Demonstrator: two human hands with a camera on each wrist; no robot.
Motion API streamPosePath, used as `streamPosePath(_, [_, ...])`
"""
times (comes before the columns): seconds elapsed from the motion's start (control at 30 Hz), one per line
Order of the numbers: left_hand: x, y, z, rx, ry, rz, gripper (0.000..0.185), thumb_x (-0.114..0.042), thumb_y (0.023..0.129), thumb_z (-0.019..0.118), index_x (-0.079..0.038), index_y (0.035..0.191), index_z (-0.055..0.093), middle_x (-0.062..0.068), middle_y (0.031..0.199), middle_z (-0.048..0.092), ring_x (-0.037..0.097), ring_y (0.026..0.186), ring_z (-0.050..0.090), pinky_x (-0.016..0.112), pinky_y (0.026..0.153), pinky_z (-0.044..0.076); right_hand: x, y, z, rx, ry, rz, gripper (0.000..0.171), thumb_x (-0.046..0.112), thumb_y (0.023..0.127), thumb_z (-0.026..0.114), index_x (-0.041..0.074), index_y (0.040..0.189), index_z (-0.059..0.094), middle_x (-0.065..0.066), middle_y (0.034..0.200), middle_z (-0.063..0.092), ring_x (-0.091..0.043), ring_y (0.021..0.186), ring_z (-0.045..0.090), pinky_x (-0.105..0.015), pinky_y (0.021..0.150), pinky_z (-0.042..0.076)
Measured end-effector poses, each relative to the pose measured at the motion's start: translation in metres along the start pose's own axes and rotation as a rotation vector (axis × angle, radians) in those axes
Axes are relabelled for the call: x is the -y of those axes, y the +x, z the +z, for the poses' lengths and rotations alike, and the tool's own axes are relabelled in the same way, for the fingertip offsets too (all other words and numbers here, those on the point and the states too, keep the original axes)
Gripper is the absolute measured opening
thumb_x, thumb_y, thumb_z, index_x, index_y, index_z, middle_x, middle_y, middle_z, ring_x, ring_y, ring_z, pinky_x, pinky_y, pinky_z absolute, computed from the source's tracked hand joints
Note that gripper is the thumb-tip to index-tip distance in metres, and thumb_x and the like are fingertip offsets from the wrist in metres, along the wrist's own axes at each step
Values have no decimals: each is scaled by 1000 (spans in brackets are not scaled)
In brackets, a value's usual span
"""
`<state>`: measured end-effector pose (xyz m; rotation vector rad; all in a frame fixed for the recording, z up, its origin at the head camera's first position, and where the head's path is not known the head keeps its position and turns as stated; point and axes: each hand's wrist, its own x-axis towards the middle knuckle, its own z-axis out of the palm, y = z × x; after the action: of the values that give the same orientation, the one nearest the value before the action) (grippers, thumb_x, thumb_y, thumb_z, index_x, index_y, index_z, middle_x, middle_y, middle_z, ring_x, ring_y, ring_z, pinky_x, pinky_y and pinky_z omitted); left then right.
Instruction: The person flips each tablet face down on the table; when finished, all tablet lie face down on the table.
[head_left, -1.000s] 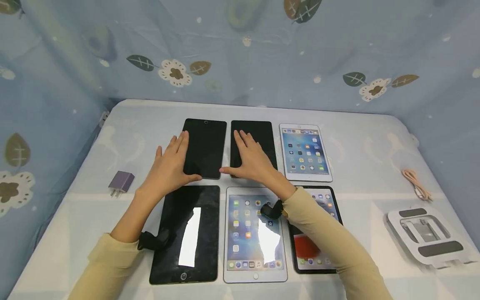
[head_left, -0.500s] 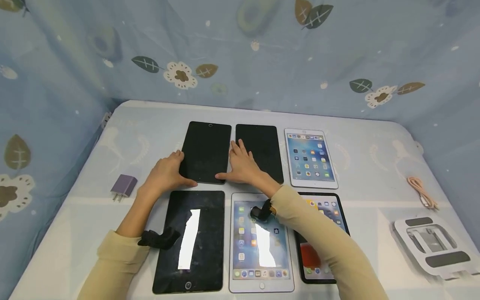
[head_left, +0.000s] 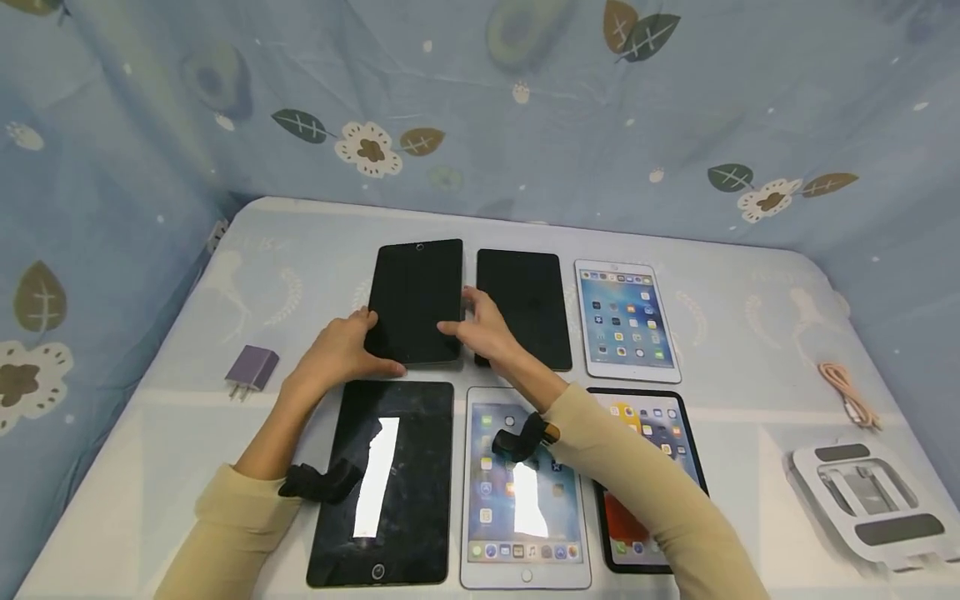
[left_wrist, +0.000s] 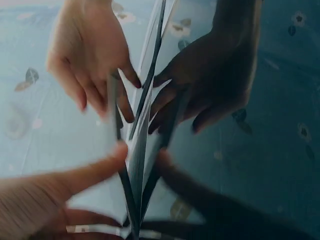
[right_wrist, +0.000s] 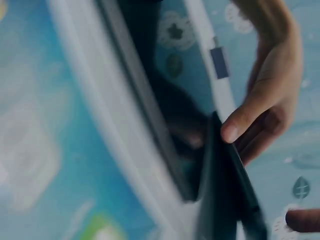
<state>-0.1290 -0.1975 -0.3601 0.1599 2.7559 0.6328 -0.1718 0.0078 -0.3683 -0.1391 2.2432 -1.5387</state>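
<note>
Both hands grip a dark-screened tablet [head_left: 415,300] at the back left, thumbs on the near part and fingers along the side edges. My left hand [head_left: 339,352] holds its left edge near the lower corner. On its right edge is my right hand [head_left: 483,329], thumb over the screen. The tablet tilts, its near right edge showing. In the right wrist view the left hand [right_wrist: 272,95] pinches the tablet's edge [right_wrist: 240,175], with only a tip of the right thumb [right_wrist: 305,220] at the border. The left wrist view has the right hand [left_wrist: 92,55] opposite, mirrored in dark glass.
Beside it lie another dark tablet [head_left: 522,308] and a white lit tablet [head_left: 626,321]. In front are a large black tablet [head_left: 412,500], a white tablet [head_left: 487,533] and a black-rimmed lit tablet [head_left: 667,417]. A purple charger [head_left: 252,367], coiled cable [head_left: 847,392] and white stand [head_left: 870,500] lie aside.
The hands have drawn in from spread fingers onto the back-left tablet's side edges. That tablet has turned slightly and tilted. The right hand has come off the dark tablet beside it.
</note>
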Motion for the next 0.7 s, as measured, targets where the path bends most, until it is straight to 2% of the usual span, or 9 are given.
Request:
streamPosePath(0.1, [3,-2,-6,32,-53,57,88,-39,74,72,7,137,31,31,142,25,47,127,30,56,99,32,8,-5,2,-7,148,-34,64,4,83,58,9,140,28,-16,143,34,-28,133,34,-42,105,34])
streamPosePath(0.23, [3,-6,-7,31,-74,151,79,-34,76,71,4,135,35,31,139,30,46,123,37,54,97,37,15,-12,1,0,204,-67,62,-1,83,56,12,139,32,-18,139,40,-31,127,42,-42,99,40])
streamPosePath(0.33, [-2,-7,-2,16,-88,211,76,-32,77,70,5,135,36,30,138,34,44,120,42,51,95,40,19,-17,-3,-6,188,-90,60,1,84,55,11,139,33,-18,139,41,-30,126,43,-41,99,41])
streamPosePath(0.43, [-10,-7,4,-9,-103,277,74,-32,79,68,5,135,36,27,138,36,39,107,54,46,92,42,22,-22,-10,-35,148,-132,57,3,85,55,10,139,35,-17,138,42,-28,123,47,-40,98,41])
streamPosePath(0.53, [-18,-7,9,-38,-105,353,72,-31,81,66,5,135,35,25,137,39,35,105,56,44,93,43,26,-29,-15,-72,105,-171,54,6,87,55,9,138,37,-15,137,44,-26,119,51,-38,97,43])
streamPosePath(0.7, [-24,-4,16,-41,-147,433,69,-32,85,61,1,138,31,19,141,36,30,124,45,43,97,41,31,-38,-22,-96,-4,-259,53,11,89,54,6,138,36,-14,137,45,-24,119,52,-34,95,44])
